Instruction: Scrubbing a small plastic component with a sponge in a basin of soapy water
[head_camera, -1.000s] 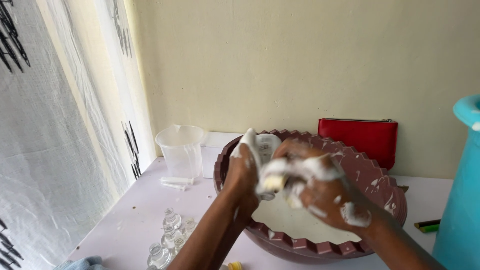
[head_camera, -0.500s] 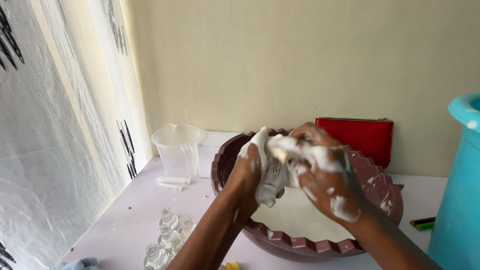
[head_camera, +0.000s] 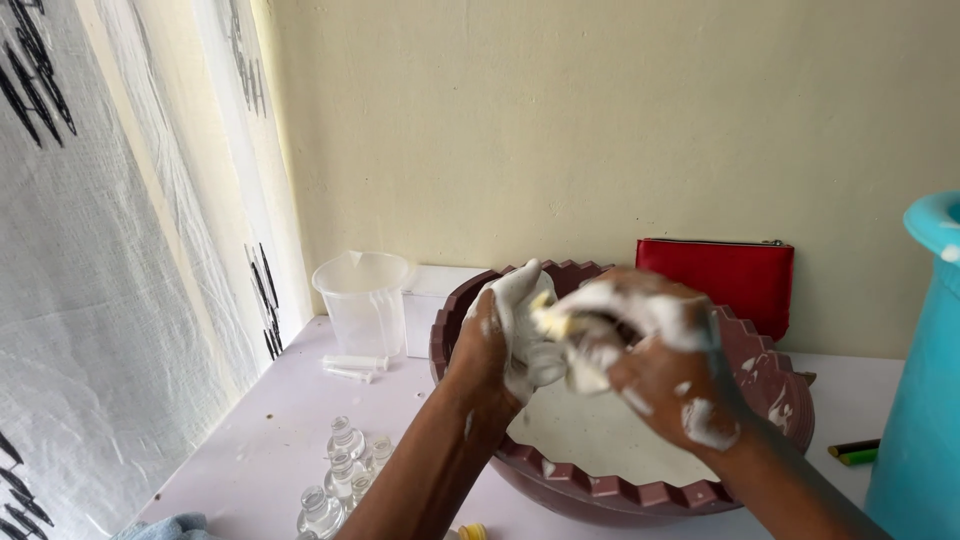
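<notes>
Wringing a soapy white cloth (head_camera: 525, 330), the left hand (head_camera: 485, 350) and right hand (head_camera: 655, 365) both close tight around it above the maroon basin (head_camera: 760, 385), so the lather likely drips back into the milky liquid below. At 9 o'clock stands a clear jug (head_camera: 362, 300); at 1 o'clock, a red pouch (head_camera: 730, 275). Compared with 0.5 s ago, the right hand has rolled rightward, twisting the cloth further.
</notes>
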